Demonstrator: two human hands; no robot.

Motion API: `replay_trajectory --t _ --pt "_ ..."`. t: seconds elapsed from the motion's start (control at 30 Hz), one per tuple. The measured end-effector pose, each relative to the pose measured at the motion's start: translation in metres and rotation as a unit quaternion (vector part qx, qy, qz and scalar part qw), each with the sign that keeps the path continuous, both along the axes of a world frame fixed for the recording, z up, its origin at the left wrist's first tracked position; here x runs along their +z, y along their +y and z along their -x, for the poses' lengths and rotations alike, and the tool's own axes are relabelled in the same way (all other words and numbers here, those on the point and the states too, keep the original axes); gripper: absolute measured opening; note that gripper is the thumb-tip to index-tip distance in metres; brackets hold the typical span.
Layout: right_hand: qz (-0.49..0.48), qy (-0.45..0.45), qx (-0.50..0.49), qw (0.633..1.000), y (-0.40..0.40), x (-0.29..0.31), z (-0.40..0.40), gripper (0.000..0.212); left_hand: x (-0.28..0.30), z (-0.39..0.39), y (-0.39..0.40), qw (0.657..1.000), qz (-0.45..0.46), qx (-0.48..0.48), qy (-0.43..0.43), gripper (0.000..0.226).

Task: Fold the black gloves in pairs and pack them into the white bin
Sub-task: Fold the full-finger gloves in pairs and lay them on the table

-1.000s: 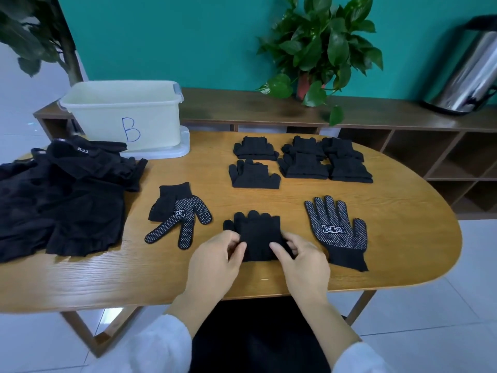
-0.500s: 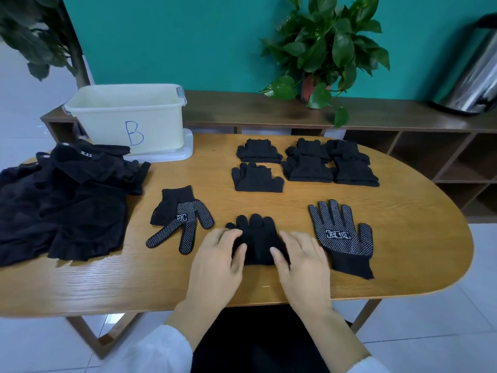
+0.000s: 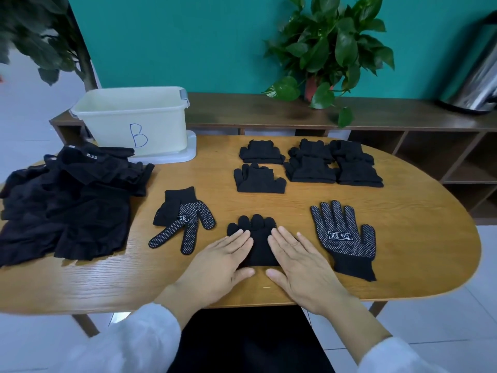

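1. Left hand (image 3: 217, 265): I see it laid flat, fingers straight, pressing the left edge of the folded glove pair (image 3: 259, 242). One second ago its fingers were curled and pinching that edge; now they are released and extended.
2. Right hand (image 3: 298, 262): also flat, fingers straight, pressing the right edge of the same pair. It too has changed from a pinch to an open press.
3. Folded glove pair: it lies on the counter (image 3: 403, 251) near the front edge, between my two hands, fingertips toward 12 o'clock. Its position matches the earlier frames.
4. Dotted glove (image 3: 347, 238): flat on the counter at 3 o'clock of the folded pair, just beside my right hand, palm dots up, cuff toward me. Unmoved.
5. Half-folded dotted glove (image 3: 183, 219): at 9 o'clock of the folded pair, cuff turned over, fingers splayed toward 7 o'clock. Unmoved.
6. Finished folded pairs (image 3: 309, 164): grouped at 12 o'clock of my hands, well apart from them, near the counter's far edge. Same arrangement as before.
7. White bin (image 3: 131, 119): at 10 o'clock on the counter's far left corner, marked "B", resting on its white lid (image 3: 188, 154). I cannot tell what it holds.
8. Black clothing pile (image 3: 67, 203): at 9 o'clock, at the counter's left end.
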State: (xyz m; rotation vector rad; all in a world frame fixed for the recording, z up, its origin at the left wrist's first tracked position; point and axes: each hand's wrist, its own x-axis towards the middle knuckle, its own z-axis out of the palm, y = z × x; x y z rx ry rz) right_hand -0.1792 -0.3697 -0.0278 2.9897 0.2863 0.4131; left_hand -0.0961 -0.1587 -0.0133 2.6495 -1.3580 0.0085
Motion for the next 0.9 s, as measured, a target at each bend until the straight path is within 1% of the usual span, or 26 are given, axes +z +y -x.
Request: replay_trajectory --t 0.07,0.1,0.13,0.2,0.27,0.3,0.33,0.37,0.4,0.43,0.47,0.53,0.57,0.6,0.67,0.8,0.9 --pt "0.003 -0.002 0.002 1.000 0.001 0.005 -0.004 0.072 0.002 -0.004 -0.002 0.999 -0.021 0.003 -0.026 0.069" --pt "0.007 -0.006 0.004 1.000 0.002 0.007 -0.006 0.072 0.003 -0.006 -0.004 0.999 -0.013 0.006 -0.048 0.065" --pt "0.009 -0.012 0.006 1.000 0.003 0.009 -0.008 0.070 0.009 -0.005 -0.005 0.999 -0.011 0.007 -0.031 0.068" --pt "0.006 -0.030 0.008 1.000 0.005 0.012 -0.011 0.067 0.013 -0.007 -0.007 0.999 0.035 0.007 -0.021 0.089" --pt "-0.009 -0.048 0.007 0.999 0.008 0.016 -0.015 0.062 0.014 -0.012 -0.005 0.999 0.039 0.019 0.031 0.101" --pt "-0.017 -0.061 0.008 0.998 0.008 0.017 -0.018 0.057 0.016 -0.014 -0.005 0.998 0.044 0.016 0.040 0.105" --pt "-0.025 -0.073 0.011 0.997 0.008 0.016 -0.021 0.051 0.018 -0.014 -0.004 0.997 0.047 0.013 0.052 0.107" --pt "-0.030 -0.083 0.013 0.996 0.008 0.015 -0.025 0.051 0.017 -0.014 -0.003 0.997 0.049 0.014 0.061 0.106" --pt "-0.038 -0.086 0.014 0.996 0.009 0.014 -0.027 0.058 0.016 -0.013 0.000 0.996 0.051 0.018 0.069 0.103" --pt "-0.049 -0.084 0.014 0.995 0.009 0.011 -0.030 0.066 0.014 -0.012 0.001 0.996 0.060 0.020 0.061 0.098" --pt "-0.061 -0.091 0.014 0.994 0.010 0.010 -0.031 0.070 0.012 -0.009 0.002 0.997 0.070 0.017 0.032 0.091" --pt "-0.080 -0.104 0.018 0.991 0.011 0.007 -0.032 0.073 0.005 -0.004 0.004 0.996 0.075 0.015 -0.048 0.069" --pt "-0.083 -0.107 0.021 0.990 0.011 0.006 -0.032 0.074 0.002 -0.001 0.003 0.994 0.065 0.026 -0.080 0.063" --pt "-0.081 -0.111 0.023 0.990 0.010 0.007 -0.033 0.075 -0.001 0.000 0.000 0.993 0.054 0.032 -0.100 0.062" --pt "-0.073 -0.117 0.024 0.990 0.009 0.008 -0.033 0.076 -0.004 -0.003 -0.008 0.988 0.068 0.039 -0.132 0.058" --pt "-0.066 -0.130 0.021 0.989 0.003 0.017 -0.035 0.075 0.002 -0.016 -0.018 0.981 0.089 0.064 -0.161 0.071" --pt "-0.055 -0.146 0.027 0.987 -0.005 0.030 -0.042 0.071 0.013 -0.026 -0.022 0.974 0.120 0.047 -0.188 0.069"
